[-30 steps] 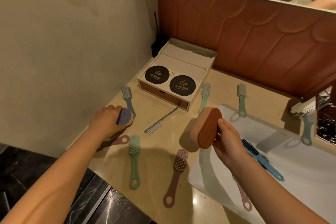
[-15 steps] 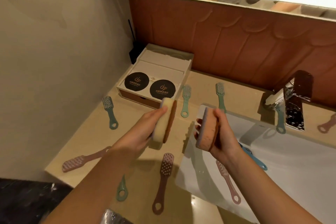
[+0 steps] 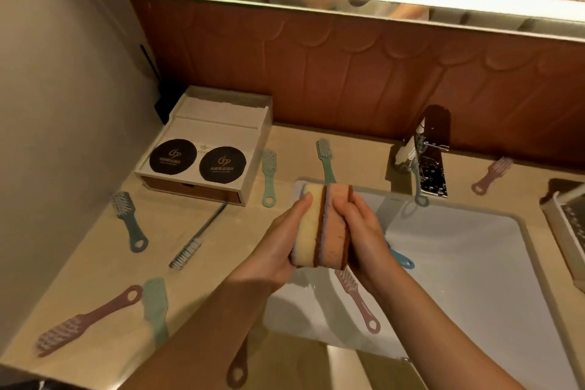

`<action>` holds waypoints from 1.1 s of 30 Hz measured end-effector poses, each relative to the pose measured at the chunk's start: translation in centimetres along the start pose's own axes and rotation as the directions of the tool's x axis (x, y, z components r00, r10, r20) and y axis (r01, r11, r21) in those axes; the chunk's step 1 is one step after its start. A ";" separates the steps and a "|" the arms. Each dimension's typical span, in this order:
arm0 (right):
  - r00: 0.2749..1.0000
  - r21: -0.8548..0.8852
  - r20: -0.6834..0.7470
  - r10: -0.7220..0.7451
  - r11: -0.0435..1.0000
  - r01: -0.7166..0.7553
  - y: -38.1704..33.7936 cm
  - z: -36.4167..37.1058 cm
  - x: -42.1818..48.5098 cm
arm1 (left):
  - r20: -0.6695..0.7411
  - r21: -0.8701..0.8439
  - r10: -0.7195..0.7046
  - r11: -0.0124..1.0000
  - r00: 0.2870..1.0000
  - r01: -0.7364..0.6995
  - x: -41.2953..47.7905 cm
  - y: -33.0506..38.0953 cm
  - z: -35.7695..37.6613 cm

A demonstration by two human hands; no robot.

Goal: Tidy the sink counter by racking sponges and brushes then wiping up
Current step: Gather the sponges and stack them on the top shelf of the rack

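Two sponges are pressed side by side above the sink's left rim. My left hand (image 3: 278, 250) grips the yellow sponge (image 3: 308, 228), and my right hand (image 3: 364, 231) grips the orange sponge (image 3: 335, 231). Several brushes lie scattered on the beige counter (image 3: 95, 266): a teal one (image 3: 129, 220) at the left, a pink one (image 3: 82, 320) at the front left, a thin white-bristled one (image 3: 196, 239), and green ones (image 3: 269, 177) (image 3: 324, 158) near the sink's back rim. A pink brush (image 3: 357, 301) and a blue brush handle (image 3: 400, 258) lie inside the white sink (image 3: 459, 279).
A white organiser box (image 3: 218, 136) with two black round discs stands at the back left corner. The chrome faucet (image 3: 430, 158) rises behind the sink. Another pink brush (image 3: 492, 174) lies at the back right. A white rack's edge (image 3: 566, 225) shows at the far right. A wall closes the left side.
My two hands have come together, pressing the two sponges against each other over the sink's edge. The view has shifted right, showing more of the sink and the faucet.
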State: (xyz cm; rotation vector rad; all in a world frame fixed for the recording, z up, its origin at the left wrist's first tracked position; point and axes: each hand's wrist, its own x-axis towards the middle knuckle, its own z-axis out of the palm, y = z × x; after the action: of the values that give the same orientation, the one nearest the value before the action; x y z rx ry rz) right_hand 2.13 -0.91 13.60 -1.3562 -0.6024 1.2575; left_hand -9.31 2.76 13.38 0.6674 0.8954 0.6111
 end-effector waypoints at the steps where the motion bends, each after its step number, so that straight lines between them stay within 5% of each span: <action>1: 1.000 -0.028 0.002 -0.014 1.000 0.014 -0.1 -0.4 -0.2 | 0.011 0.013 -0.007 1.000 1.000 0.007 0.0 0.0 0.3; 8: 0.996 -0.167 -0.037 -0.086 0.983 0.078 -0.2 -1.5 -0.8 | 0.135 0.136 -0.030 0.991 0.990 0.012 -0.6 0.1 1.8; 14: 0.988 -0.276 0.140 -0.071 0.955 0.108 -2.3 -3.5 -1.2 | 0.096 0.375 0.024 0.925 0.995 -0.058 -0.6 0.8 2.0; 20: 0.939 -0.598 0.344 0.009 0.773 0.212 -6.0 -4.8 -0.5 | 0.165 0.748 -0.061 0.658 0.984 -0.085 -0.8 2.6 2.7; 24: 0.898 -0.687 0.434 0.072 0.672 0.278 -6.3 -4.9 -0.2 | 0.209 0.844 -0.092 0.519 0.974 -0.132 -0.9 3.9 3.8; 28: 0.895 -0.600 0.445 -0.012 0.738 0.309 -6.4 -5.3 -0.3 | 0.216 0.692 -0.138 0.720 0.967 -0.052 -0.9 4.0 3.5; 33: 0.978 -0.455 0.204 -0.038 0.881 0.129 -6.2 -6.3 -0.2 | 0.165 0.274 -0.089 0.961 0.982 0.041 -0.9 2.6 2.5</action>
State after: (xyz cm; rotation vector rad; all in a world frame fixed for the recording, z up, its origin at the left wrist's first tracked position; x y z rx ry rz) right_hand 9.63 -2.01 18.13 -1.5895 -1.1450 1.2236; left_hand -8.11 3.14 16.95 0.9190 0.8381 0.3659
